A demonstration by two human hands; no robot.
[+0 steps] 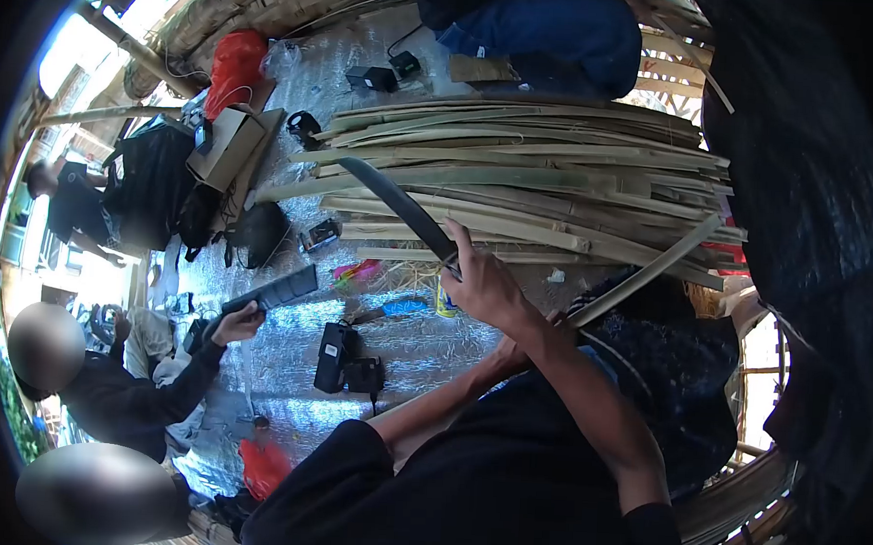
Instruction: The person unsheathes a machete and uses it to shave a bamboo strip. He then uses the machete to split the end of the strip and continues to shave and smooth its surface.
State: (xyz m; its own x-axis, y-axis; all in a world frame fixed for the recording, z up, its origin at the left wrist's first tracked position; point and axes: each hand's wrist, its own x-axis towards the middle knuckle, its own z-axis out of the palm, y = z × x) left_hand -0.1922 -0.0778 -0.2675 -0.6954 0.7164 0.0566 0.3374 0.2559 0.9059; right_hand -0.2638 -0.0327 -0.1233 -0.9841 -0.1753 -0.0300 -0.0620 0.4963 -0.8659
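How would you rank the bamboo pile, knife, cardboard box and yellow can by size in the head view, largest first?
1. Bamboo pile
2. Knife and cardboard box: unsure; the knife looks longer but narrower, and nearer the camera
3. Yellow can, partly hidden

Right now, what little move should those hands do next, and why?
Maybe ease the right hand slowly back to the right: its knife points away from the bamboo strip, and the right forearm crosses over the left hand, by the strip's near end.
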